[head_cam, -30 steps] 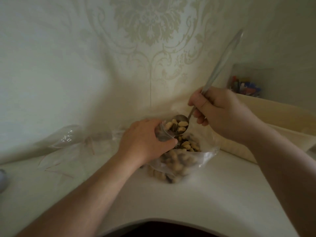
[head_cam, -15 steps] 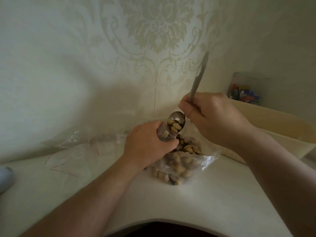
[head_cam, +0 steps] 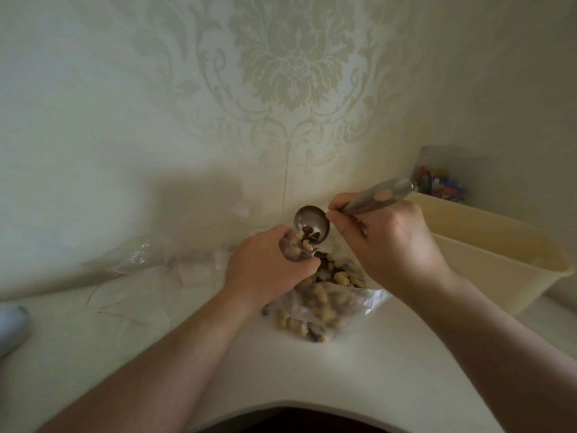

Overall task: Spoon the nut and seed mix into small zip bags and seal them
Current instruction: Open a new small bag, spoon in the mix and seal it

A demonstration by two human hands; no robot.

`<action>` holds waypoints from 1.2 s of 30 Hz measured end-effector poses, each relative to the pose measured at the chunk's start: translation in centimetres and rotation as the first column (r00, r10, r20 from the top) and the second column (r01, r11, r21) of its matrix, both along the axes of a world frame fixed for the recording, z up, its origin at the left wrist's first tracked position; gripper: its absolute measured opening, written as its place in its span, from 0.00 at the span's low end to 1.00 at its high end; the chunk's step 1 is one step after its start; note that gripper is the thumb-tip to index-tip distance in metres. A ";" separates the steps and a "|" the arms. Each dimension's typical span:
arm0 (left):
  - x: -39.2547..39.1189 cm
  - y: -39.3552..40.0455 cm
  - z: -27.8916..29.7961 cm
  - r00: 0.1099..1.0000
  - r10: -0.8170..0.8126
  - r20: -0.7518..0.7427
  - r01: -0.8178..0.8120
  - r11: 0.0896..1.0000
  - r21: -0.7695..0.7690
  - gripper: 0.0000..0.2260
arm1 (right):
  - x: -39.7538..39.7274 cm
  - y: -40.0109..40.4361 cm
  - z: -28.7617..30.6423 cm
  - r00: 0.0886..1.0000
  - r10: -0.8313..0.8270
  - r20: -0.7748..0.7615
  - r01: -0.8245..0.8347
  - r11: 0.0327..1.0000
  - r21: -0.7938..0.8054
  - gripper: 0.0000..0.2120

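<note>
Left hand [head_cam: 265, 267] curled round the mouth of a small zip bag [head_cam: 292, 248], fingers pinching the clear plastic open at the top; how far the bag hangs below the hand is hidden. Right hand [head_cam: 387, 242] holds a metal spoon [head_cam: 312, 225] by the handle, fingers wrapped and pinching it near the neck, handle slanting up to the right. Spoon bowl tipped down into the small bag's mouth, rim touching or just inside the plastic. A few nuts and dark seeds cling in the bowl; some show pale through the bag wall under the left thumb.

Directly below both hands, on the pale worktop [head_cam: 359, 370], sits the large clear bag of nut and seed mix [head_cam: 321, 307], open at the top, well filled, slumped toward the viewer.

Step in hand, as I judge it: emptying a spoonful into the small bag. Filling is under way, sealing not yet begun.

Next move likely calls for tipping the spoon steeper to shed the last pieces, then dipping back into the big bag. Left hand must keep the mouth wide, or pieces will spill.

Also present: loose empty clear bags [head_cam: 150, 260] lying to the left by the wall; a cream plastic tub [head_cam: 499, 260] to the right.
</note>
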State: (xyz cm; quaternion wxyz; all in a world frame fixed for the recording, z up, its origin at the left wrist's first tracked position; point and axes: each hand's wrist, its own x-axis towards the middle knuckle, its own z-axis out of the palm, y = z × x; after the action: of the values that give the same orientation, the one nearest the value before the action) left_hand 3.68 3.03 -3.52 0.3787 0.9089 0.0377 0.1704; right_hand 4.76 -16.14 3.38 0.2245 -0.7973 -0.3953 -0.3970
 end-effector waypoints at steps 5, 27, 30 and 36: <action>0.3 0.3 -0.1 1.000 0.028 0.005 -0.027 0.998 -0.054 0.15 | -0.2 0.0 -0.8 0.996 -0.041 0.076 0.038 0.998 0.040 0.10; 1.1 1.4 -1.0 0.988 -0.116 -0.106 0.076 0.941 -0.329 0.09 | -0.2 -3.4 -3.6 0.971 -0.134 -0.197 0.146 0.988 0.045 0.06; 1.1 1.4 -0.9 0.985 -0.122 -0.126 0.074 0.942 -0.327 0.12 | 0.6 -4.2 -3.5 0.956 -0.181 -0.229 0.190 0.982 0.018 0.06; 0.4 0.9 -0.7 0.977 -0.154 -0.146 0.108 0.954 -0.279 0.13 | 2.1 -6.1 -4.0 0.983 -0.171 -0.063 0.162 0.978 -0.131 0.10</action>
State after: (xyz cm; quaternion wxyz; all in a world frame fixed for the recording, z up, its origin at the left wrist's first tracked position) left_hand 4.12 3.90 -4.22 0.5046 0.8606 0.0315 0.0616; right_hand 6.89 -22.22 -0.59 0.1544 -0.8542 -0.3428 -0.3592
